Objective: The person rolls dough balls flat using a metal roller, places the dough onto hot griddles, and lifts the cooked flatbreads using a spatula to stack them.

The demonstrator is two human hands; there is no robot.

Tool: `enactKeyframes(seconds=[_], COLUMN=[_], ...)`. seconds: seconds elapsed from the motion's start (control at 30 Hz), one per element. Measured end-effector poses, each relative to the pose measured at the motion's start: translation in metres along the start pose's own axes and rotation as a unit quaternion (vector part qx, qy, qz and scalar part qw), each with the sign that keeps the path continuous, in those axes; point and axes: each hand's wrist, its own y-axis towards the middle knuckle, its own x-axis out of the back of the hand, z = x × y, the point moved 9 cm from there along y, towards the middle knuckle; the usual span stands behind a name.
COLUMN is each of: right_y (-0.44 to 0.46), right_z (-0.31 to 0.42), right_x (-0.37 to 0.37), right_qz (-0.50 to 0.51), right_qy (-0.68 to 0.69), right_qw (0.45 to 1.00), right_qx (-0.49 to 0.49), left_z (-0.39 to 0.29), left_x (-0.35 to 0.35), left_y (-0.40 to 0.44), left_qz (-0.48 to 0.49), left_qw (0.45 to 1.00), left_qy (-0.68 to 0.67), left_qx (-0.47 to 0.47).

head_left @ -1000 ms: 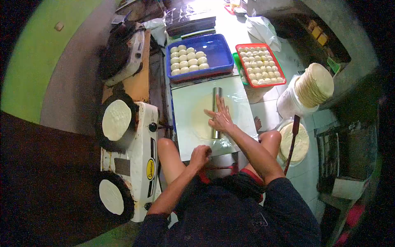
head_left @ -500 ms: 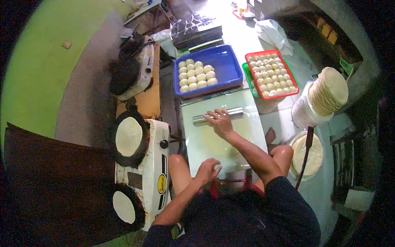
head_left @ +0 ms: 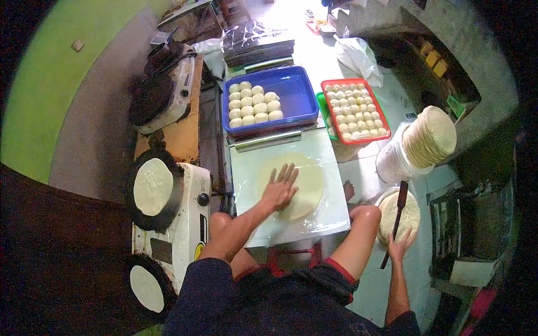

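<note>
My left hand (head_left: 279,189) lies flat with fingers spread on a thin round sheet of dough (head_left: 307,187) on the pale work board (head_left: 334,208). A metal rolling pin (head_left: 269,141) rests at the board's far edge, apart from both hands. Down at the right, my right hand (head_left: 399,246) is closed around a long dark spatula (head_left: 401,204). Its flat end points away from me, above a round stack of flatbreads (head_left: 412,210) low on the floor.
Griddles on a white stove (head_left: 193,215) at left carry a flatbread (head_left: 153,186) and another flatbread (head_left: 147,288). Beyond the board are a blue tray (head_left: 302,95) of dough balls and a red tray (head_left: 386,132) of smaller ones. A bucket (head_left: 392,159) holds stacked flatbreads (head_left: 431,137).
My right hand has left the rolling pin, now at the board's far edge, and taken hold of the spatula. My left hand has moved forward onto the dough. The camera view has shifted.
</note>
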Motion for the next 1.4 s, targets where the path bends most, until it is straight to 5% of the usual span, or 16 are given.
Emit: enactKeyframes(seconds=[0.03, 0.1, 0.17, 0.37, 0.47, 0.57, 0.63, 0.77, 0.83, 0.93, 1.03, 1.1, 1.23, 1.33, 1.4], right_y=[-0.03, -0.051, -0.063, -0.067, -0.067, -0.114, -0.164, -0.276, -0.297, -0.293, -0.255, -0.254, -0.306, -0.352, -0.351], right_z=[-0.029, -0.059, -0.059, -0.024, 0.079, 0.304, 0.422, 0.577, 0.593, 0.616, 0.667, 0.716, 0.791, 0.812, 0.82], right_x=[-0.005, -0.017, -0.018, 0.019, 0.049, 0.069, 0.066, 0.071, 0.08, 0.072, 0.041, 0.005, -0.085, -0.107, -0.104], right_qz=[0.053, 0.048, 0.035, 0.006, -0.03, 0.029, 0.118, 0.208, 0.23, 0.225, 0.238, 0.226, 0.295, 0.458, 0.501], right_qy=[0.051, 0.041, 0.05, 0.046, 0.023, 0.153, 0.257, 0.105, 0.039, -0.015, -0.026, 0.085, 0.049, 0.187, 0.218], right_qw=[0.993, 0.992, 0.99, 0.999, 0.982, 0.876, 0.817, 0.717, 0.715, 0.721, 0.709, 0.613, 0.564, 0.471, 0.504], right_qx=[-0.088, -0.113, -0.124, -0.012, 0.188, 0.456, 0.502, 0.657, 0.659, 0.656, 0.663, 0.752, 0.77, 0.73, 0.669], left_z=[0.01, 0.043, 0.032, -0.006, 0.02, 0.019, 0.02, 0.029, 0.038, 0.051, 0.059, 0.056, 0.06, 0.059, 0.062], left_x=[-0.001, 0.009, 0.002, -0.003, 0.028, 0.046, 0.057, 0.09, 0.099, 0.112, 0.072, 0.075, 0.094, 0.121, 0.112], left_y=[-0.001, 0.012, 0.012, -0.061, -0.114, -0.15, -0.164, -0.205, -0.24, -0.303, -0.344, -0.361, -0.358, -0.365, -0.368], left_qz=[-0.041, -0.115, -0.081, -0.024, -0.05, -0.077, -0.087, -0.141, -0.225, -0.218, -0.296, -0.332, -0.315, -0.347, -0.384], left_qw=[0.999, 0.989, 0.992, 0.994, 0.972, 0.967, 0.958, 0.939, 0.927, 0.921, 0.878, 0.856, 0.851, 0.834, 0.817], left_qy=[0.016, 0.009, -0.006, -0.016, -0.067, -0.072, -0.112, -0.163, -0.131, -0.118, -0.201, -0.227, -0.259, -0.28, -0.28], left_qx=[0.005, 0.094, 0.094, 0.107, 0.218, 0.232, 0.25, 0.269, 0.268, 0.301, 0.319, 0.325, 0.329, 0.326, 0.327])
